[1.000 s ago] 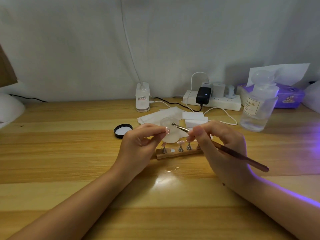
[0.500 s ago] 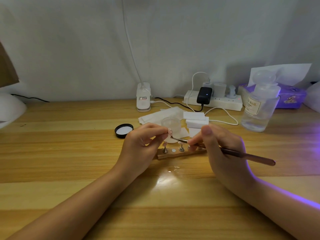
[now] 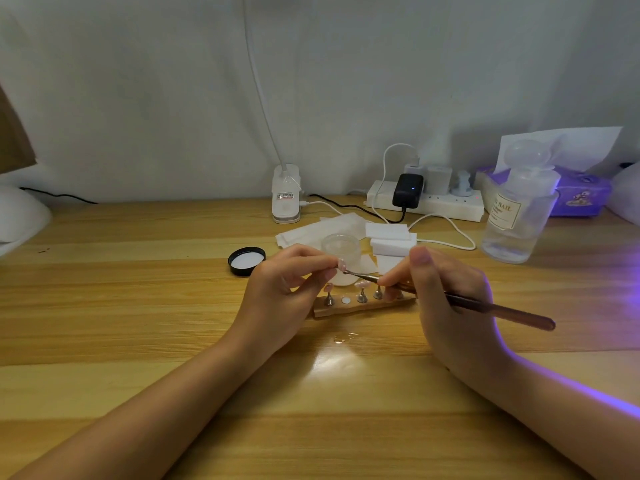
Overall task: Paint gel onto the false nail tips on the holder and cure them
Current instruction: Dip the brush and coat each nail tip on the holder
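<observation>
There are two hands (image 3: 277,292), one brush (image 3: 485,308), one wooden holder (image 3: 363,306), one jar (image 3: 341,245), one black lid (image 3: 246,260), one bottle (image 3: 519,216) and one power strip (image 3: 429,202).

Pale pink nail tip (image 3: 341,264), rose-metallic brush (image 3: 498,309), light wooden holder (image 3: 363,307) with silver pegs (image 3: 328,300), frosted clear jar (image 3: 340,244), black lid (image 3: 246,260) lined white, white sponges (image 3: 391,239), purple tissue box (image 3: 578,195), striped yellow-brown table (image 3: 138,306).
</observation>
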Motion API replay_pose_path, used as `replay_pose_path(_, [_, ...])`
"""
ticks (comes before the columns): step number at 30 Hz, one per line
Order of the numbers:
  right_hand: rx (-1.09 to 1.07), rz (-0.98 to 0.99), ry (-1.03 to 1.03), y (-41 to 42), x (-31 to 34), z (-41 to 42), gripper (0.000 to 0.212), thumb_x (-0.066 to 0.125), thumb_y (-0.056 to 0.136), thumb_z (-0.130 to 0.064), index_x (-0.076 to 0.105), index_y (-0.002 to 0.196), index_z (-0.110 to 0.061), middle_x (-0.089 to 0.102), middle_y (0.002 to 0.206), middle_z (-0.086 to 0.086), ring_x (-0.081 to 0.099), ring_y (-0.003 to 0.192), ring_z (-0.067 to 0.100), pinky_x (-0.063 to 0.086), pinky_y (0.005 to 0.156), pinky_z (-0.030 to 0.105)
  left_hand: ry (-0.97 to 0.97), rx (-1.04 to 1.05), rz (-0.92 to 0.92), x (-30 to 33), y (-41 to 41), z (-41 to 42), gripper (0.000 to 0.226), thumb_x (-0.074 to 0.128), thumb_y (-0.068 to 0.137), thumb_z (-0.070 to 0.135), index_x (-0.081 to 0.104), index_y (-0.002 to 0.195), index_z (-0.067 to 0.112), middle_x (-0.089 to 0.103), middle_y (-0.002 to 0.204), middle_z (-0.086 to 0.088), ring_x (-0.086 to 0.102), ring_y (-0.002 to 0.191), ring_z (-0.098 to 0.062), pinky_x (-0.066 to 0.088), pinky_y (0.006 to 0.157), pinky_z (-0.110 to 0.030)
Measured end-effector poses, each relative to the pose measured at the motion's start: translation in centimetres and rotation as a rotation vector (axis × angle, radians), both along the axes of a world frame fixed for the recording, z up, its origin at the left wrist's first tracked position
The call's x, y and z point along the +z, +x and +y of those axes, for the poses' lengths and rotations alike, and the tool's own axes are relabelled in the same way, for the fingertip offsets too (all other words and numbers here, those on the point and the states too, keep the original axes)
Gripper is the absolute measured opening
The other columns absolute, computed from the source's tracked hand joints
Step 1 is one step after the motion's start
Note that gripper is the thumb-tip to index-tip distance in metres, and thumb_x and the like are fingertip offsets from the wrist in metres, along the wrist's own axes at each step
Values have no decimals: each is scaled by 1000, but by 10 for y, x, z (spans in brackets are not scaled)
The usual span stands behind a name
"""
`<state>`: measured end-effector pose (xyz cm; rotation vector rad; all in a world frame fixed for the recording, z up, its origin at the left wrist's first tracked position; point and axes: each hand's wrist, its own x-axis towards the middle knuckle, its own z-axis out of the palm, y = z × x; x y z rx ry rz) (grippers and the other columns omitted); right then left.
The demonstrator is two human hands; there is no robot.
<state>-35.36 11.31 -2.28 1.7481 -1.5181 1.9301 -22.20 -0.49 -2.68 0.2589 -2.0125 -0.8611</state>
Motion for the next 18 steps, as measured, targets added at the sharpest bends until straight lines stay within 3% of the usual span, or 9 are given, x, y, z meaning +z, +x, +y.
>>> replay_pose_path(6, [-73,119,42,0,-1,-4,53,31,94,-44,67,78,-9,62,67,-3,58,66,6,47,61,28,38,7,-14,2,1,1,35,64,80,-4,67,90,29,65,83,1,63,74,-11,54,66,-42])
replay_pose_path(9, [-56,91,39,-2,-1,-2,49,31,94,-45,65,75,-15,62,64,-2,58,64,6,45,60,24,43,15,-35,3,1,2,37,64,80,-4,66,89,31,65,84,1,63,75,-14,55,67,-46])
replay_pose_path(13, [-32,15,17,-2,-1,-1,44,31,94,-47,61,72,-23,61,60,1,59,60,9,48,58,30,44,18,-45,5,2,3,37,64,80,-4,66,89,32,66,85,2,63,75,-13,55,66,-46])
replay_pose_path(18, [-79,141,11,0,0,-4,52,31,96,-43,67,77,-11,62,67,-5,60,65,7,48,61,32,53,15,-41,6,2,5,36,64,80,-3,65,91,31,66,85,1,63,75,-11,55,67,-45])
